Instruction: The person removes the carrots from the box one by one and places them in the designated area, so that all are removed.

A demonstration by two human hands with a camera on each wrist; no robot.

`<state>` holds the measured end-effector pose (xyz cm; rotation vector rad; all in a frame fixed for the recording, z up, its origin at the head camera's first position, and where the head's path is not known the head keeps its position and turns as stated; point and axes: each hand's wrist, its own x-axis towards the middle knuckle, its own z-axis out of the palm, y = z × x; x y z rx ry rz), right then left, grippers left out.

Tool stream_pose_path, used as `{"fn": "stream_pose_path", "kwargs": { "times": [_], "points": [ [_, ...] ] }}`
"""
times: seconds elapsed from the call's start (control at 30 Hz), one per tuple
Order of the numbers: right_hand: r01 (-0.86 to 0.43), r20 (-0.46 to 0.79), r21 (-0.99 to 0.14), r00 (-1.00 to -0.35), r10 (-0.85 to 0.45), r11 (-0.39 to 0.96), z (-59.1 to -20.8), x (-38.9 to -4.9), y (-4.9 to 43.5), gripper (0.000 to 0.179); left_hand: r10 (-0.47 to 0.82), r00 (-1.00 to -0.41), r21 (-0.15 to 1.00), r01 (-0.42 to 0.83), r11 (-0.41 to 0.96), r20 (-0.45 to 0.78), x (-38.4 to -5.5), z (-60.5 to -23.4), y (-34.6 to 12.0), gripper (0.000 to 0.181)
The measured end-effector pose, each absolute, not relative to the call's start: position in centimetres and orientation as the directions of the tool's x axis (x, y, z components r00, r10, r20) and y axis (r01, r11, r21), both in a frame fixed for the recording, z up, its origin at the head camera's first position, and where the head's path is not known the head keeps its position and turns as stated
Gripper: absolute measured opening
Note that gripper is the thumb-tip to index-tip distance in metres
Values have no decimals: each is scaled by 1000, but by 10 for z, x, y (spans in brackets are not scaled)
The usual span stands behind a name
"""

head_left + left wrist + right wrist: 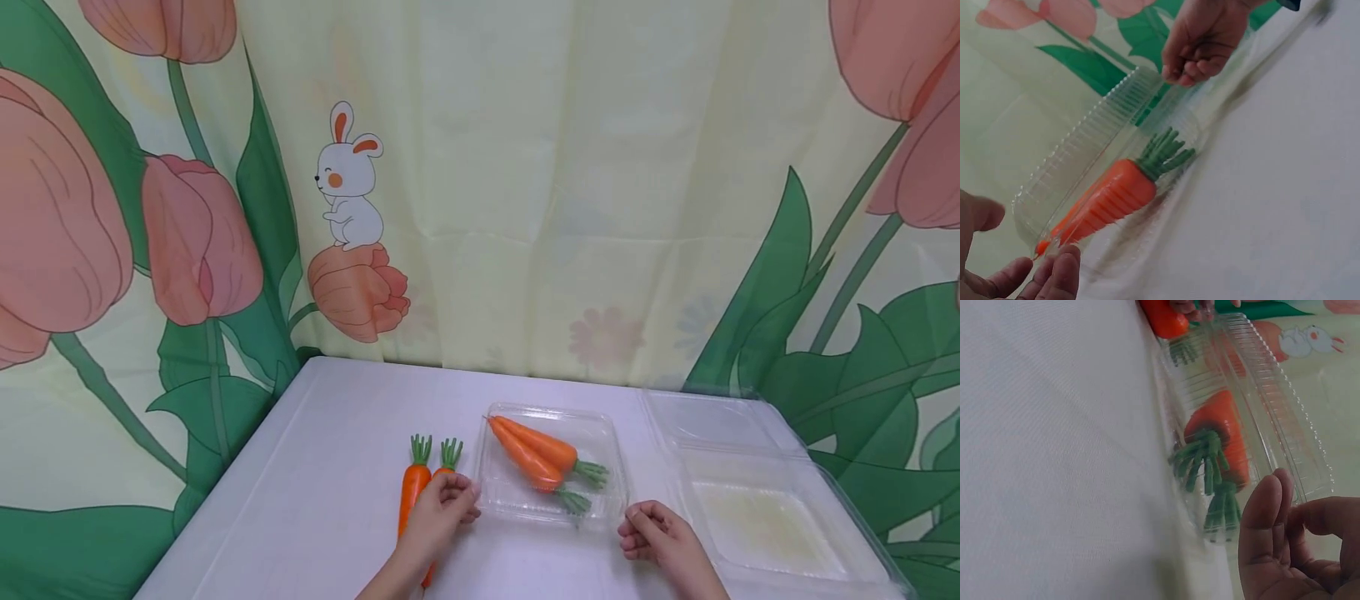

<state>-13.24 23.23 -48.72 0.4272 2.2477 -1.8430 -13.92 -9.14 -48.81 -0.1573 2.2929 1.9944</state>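
A clear plastic clamshell box (615,450) lies on the table, its lid seemingly down, with two orange carrots (517,450) with green tops inside. At its near left corner is my left hand (441,510); in the left wrist view the thumb (988,214) stands apart from the fingers, which are by the box's end. My right hand (662,537) pinches the near right corner of the box, thumb against fingertips (1263,500). Two more carrots (414,487) lie side by side on the left, partly behind my left hand and forearm.
To the right, another clear plastic box (757,462) lies spread open, its lid toward the back. A white cloth covers the table (300,483). Behind it hangs a curtain (487,208) printed with tulips and a rabbit.
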Motion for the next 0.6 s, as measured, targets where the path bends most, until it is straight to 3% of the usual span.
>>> {"fn": "stream_pose_path", "kwargs": {
  "times": [0.37,0.6],
  "points": [
    [328,-347,-918,-937,-50,225,-491,-130,248,22,29,-995,991,-88,104,-91,-168,-487,-94,37],
    [299,-297,-899,-953,57,320,-491,-128,239,21,32,-995,983,-84,163,-90,-172,-487,-92,53]
  ]
}}
